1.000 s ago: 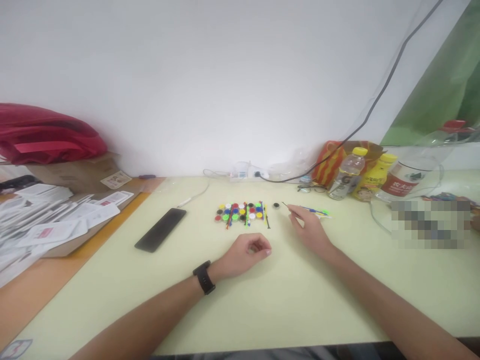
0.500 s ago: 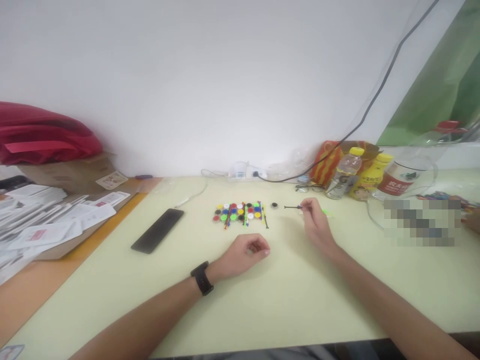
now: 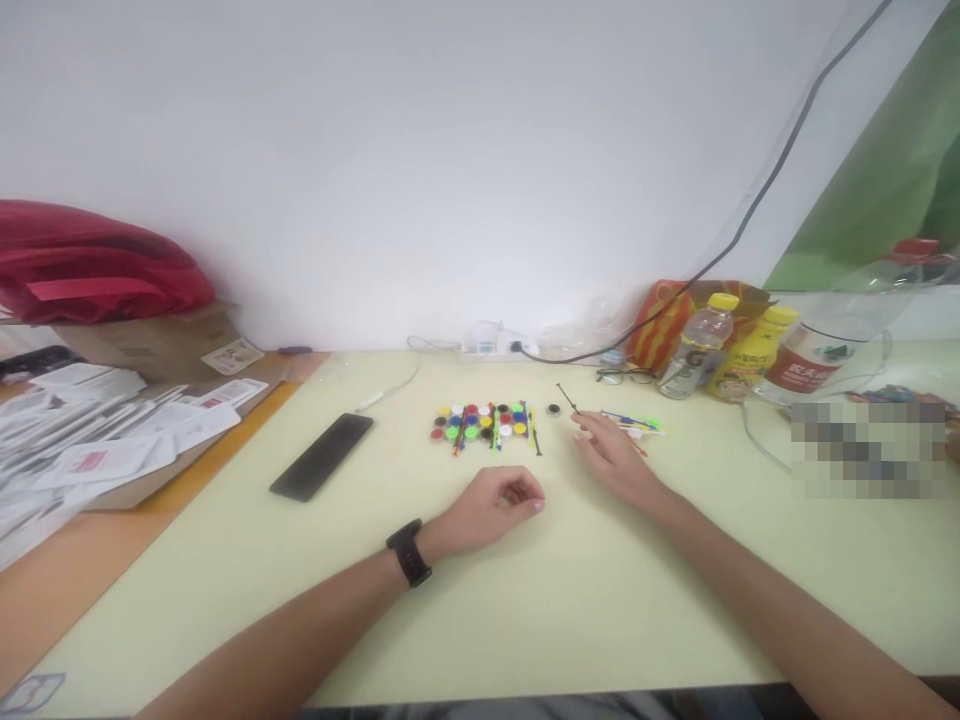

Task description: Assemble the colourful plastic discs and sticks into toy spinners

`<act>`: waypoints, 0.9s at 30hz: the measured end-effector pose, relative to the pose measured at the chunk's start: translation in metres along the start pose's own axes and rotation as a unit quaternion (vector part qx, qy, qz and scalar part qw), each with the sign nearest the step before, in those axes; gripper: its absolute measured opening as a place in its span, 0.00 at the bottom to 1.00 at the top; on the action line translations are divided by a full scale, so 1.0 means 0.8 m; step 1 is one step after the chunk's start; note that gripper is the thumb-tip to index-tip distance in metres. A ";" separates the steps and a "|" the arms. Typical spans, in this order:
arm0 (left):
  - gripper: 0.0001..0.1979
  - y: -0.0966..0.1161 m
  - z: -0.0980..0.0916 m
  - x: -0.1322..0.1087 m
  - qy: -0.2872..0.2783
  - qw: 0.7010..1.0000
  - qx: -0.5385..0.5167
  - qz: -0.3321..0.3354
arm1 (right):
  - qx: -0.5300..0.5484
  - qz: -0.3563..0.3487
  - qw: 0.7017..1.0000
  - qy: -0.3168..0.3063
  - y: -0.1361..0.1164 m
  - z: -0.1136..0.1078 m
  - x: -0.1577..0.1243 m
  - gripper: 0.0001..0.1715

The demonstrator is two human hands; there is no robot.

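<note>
My right hand [image 3: 611,455] pinches a thin black plastic stick [image 3: 567,397] with a small forked end, which points up and left from the fingertips. Left of it, a lone black disc [image 3: 553,409] lies on the table. Rows of small coloured discs [image 3: 472,432] sit in the middle, with thin coloured sticks [image 3: 495,430] laid across them. A black stick [image 3: 537,442] rests at their right edge. Just past my right hand is a loose pile of coloured sticks [image 3: 634,424]. My left hand [image 3: 491,510], wearing a black watch, rests curled in front of the discs with nothing visible in it.
A black phone [image 3: 322,457] lies at the left, near a stack of white packets [image 3: 120,440] and a cardboard box [image 3: 157,345]. Glasses [image 3: 624,376], bottles [image 3: 697,345] and a power strip [image 3: 499,343] stand or lie along the wall. A blurred patch covers the right side.
My right hand has moved left and nearer to me, and the black stick has turned from level to slanting. The stick pile behind it shows more. My left hand stays put.
</note>
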State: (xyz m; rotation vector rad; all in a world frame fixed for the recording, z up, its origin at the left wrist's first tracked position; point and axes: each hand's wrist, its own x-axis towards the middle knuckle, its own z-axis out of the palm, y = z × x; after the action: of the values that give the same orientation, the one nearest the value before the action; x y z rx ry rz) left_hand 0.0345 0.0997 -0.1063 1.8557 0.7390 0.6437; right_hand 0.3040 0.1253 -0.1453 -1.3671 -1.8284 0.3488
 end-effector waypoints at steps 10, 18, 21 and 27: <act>0.09 -0.001 0.001 -0.001 0.000 1.000 0.004 0.003 | -0.048 0.010 0.997 -0.057 -0.005 -0.001 0.004 0.18; 0.10 0.000 0.000 0.000 -0.002 1.000 0.004 -0.001 | -0.058 -0.001 0.995 -0.084 -0.019 -0.009 0.006 0.15; 0.11 0.000 0.000 -0.001 -0.004 1.000 0.002 0.004 | -0.062 0.008 0.995 -0.077 -0.020 -0.009 0.007 0.15; 0.12 0.002 0.000 0.000 0.014 1.000 -0.020 -0.009 | -0.073 0.040 0.997 0.003 -0.023 -0.017 0.007 0.27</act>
State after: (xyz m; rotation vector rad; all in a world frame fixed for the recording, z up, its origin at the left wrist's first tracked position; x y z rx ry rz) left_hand 0.0350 0.0993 -0.1045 1.8046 0.7564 0.6695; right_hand 0.3011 0.1198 -0.1225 -1.5430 -1.8276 0.2559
